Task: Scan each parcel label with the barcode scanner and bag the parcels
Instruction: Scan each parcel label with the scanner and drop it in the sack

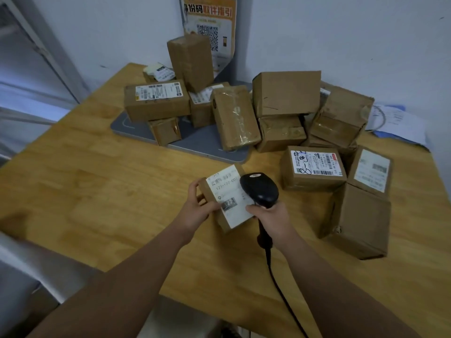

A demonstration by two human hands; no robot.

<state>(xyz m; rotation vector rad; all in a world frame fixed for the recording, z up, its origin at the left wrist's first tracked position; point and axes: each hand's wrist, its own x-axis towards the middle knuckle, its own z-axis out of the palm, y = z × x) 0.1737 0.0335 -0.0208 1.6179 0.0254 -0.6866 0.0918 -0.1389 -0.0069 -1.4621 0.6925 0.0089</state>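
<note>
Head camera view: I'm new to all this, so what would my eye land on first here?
First, the action at centre front: the left hand grips a small labelled parcel while the right hand holds a black corded barcode scanner at its label. Behind, a jumbled pile of brown cardboard parcels fills the back of the wooden table, some resting on a grey flat platform. An orange QR-code poster hangs on the wall above.

One head-worn camera looks forward and down, close above the wooden table (97, 191).
</note>
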